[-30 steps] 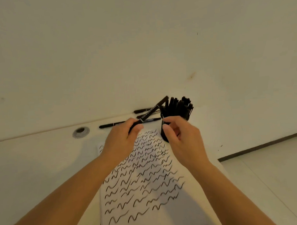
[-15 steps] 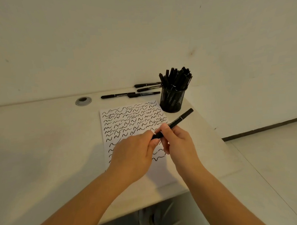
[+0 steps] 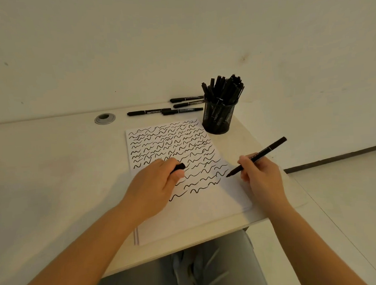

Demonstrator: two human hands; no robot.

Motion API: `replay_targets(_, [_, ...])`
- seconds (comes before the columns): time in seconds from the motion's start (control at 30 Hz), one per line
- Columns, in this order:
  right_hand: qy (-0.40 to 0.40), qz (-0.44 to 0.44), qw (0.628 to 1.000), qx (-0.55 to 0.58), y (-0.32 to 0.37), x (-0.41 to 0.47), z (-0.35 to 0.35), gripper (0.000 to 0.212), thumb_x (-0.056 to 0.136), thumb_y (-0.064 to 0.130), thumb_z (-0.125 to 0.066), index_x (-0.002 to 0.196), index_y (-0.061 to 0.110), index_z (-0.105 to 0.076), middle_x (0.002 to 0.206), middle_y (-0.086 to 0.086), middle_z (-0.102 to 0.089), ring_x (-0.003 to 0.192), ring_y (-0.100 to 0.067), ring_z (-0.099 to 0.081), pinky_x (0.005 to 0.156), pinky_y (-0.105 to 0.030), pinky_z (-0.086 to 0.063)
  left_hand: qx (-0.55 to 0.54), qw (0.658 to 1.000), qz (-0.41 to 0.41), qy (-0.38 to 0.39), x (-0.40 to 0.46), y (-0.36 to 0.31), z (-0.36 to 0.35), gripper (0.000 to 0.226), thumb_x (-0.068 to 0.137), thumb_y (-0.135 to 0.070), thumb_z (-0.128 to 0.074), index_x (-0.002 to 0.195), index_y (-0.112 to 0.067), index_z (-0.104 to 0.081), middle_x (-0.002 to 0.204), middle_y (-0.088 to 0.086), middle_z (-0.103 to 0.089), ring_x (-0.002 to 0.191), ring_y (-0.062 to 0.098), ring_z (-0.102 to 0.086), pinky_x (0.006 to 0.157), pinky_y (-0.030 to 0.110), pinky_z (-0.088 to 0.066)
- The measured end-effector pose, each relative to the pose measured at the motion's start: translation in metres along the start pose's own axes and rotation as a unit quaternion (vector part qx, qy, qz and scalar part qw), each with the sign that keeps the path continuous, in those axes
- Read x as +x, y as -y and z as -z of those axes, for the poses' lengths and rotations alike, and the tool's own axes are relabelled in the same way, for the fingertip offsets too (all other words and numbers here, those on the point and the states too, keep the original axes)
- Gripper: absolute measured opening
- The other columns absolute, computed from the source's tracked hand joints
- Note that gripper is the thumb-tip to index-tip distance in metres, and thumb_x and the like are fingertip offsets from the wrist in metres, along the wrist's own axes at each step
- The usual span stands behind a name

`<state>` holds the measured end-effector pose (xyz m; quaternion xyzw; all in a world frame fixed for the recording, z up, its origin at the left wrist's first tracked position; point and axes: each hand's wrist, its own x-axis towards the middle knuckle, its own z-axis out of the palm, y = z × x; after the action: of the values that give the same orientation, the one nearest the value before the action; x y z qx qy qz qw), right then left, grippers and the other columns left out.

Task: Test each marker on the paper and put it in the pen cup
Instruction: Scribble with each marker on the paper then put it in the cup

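Markers fill the pen cup (image 3: 218,119); four more (image 3: 186,98) wait behind the scribbled paper (image 3: 207,206). Right hand (image 3: 262,175) holds an open marker (image 3: 256,157) over it; left hand (image 3: 154,184) grips the cap (image 3: 179,166).

dim, warm, yellowish light, evenly spread; soft shadows fall toward 9 o'clock of the left hand (image 3: 154,187) on the table (image 3: 54,169). wide-angle bending at the edges; slight overall softness, no glare.
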<state>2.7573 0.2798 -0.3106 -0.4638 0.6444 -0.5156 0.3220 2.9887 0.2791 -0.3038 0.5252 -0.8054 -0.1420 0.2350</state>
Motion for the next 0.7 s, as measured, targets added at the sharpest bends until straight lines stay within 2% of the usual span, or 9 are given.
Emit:
replay_targets(0.2, [0.021, 0.047, 0.999, 0.01, -0.008, 0.002, 0.0, 0.012, 0.085, 0.017, -0.057, 0.074, 0.022, -0.059, 0.052, 0.011, -0.061, 0.05, -0.002, -0.055, 0.051, -0.015, -0.046, -0.04, 0.999, 0.029, -0.001, 0.007, 0.015, -0.008, 0.046, 0.087, -0.052, -0.023, 0.102, -0.022, -0.055, 0.094, -0.002, -0.063, 0.089, 0.013, -0.053, 0.077, 0.038, -0.046])
replay_targets(0.33, [0.102, 0.086, 0.991, -0.02, -0.007, 0.001, 0.0, 0.014, 0.085, 0.017, -0.057, 0.072, 0.021, -0.058, 0.054, 0.008, -0.062, 0.051, -0.004, -0.055, 0.051, -0.014, -0.043, -0.052, 0.998, 0.032, -0.003, 0.006, 0.015, -0.008, 0.054, 0.083, -0.057, -0.02, 0.102, -0.022, -0.056, 0.094, -0.002, -0.064, 0.09, 0.014, -0.054, 0.078, 0.039, -0.046])
replay_targets(0.4, [0.115, 0.098, 0.988, -0.035, -0.006, 0.001, -0.001, 0.014, 0.085, 0.018, -0.057, 0.072, 0.021, -0.058, 0.056, 0.006, -0.062, 0.052, -0.004, -0.054, 0.051, -0.013, -0.042, -0.058, 0.998, 0.036, -0.003, 0.006, 0.015, -0.007, 0.06, 0.079, -0.06, -0.017, 0.103, -0.022, -0.056, 0.095, -0.001, -0.063, 0.09, 0.014, -0.054, 0.078, 0.039, -0.046])
replay_targets(0.5, [0.072, 0.093, 0.992, -0.044, -0.008, 0.001, 0.0, 0.013, 0.085, 0.022, -0.054, 0.072, 0.023, -0.056, 0.059, 0.003, -0.06, 0.053, -0.004, -0.052, 0.051, -0.011, -0.041, -0.059, 0.998, 0.039, 0.001, 0.007, 0.015, -0.007, 0.063, 0.078, -0.062, -0.016, 0.103, -0.021, -0.057, 0.094, -0.001, -0.064, 0.09, 0.015, -0.054, 0.078, 0.04, -0.046])
replay_targets(0.6, [0.033, 0.082, 0.995, -0.055, -0.012, 0.003, 0.0, 0.015, 0.085, 0.022, -0.052, 0.07, 0.025, -0.053, 0.061, 0.001, -0.056, 0.052, -0.006, -0.047, 0.052, -0.019, -0.041, -0.06, 0.997, 0.04, 0.001, 0.006, 0.016, -0.008, 0.063, 0.078, -0.062, -0.016, 0.102, -0.021, -0.057, 0.093, -0.001, -0.063, 0.089, 0.015, -0.053, 0.077, 0.039, -0.045])
replay_targets(0.7, [-0.04, 0.091, 0.993, -0.066, -0.014, 0.003, 0.001, 0.013, 0.085, 0.028, -0.052, 0.072, 0.03, -0.052, 0.061, 0.007, -0.057, 0.053, -0.002, -0.05, 0.054, -0.023, -0.037, -0.06, 0.997, 0.041, 0.001, 0.006, 0.017, -0.008, 0.061, 0.078, -0.061, -0.017, 0.102, -0.021, -0.057, 0.091, -0.002, -0.062, 0.086, 0.013, -0.052, 0.075, 0.035, -0.045])
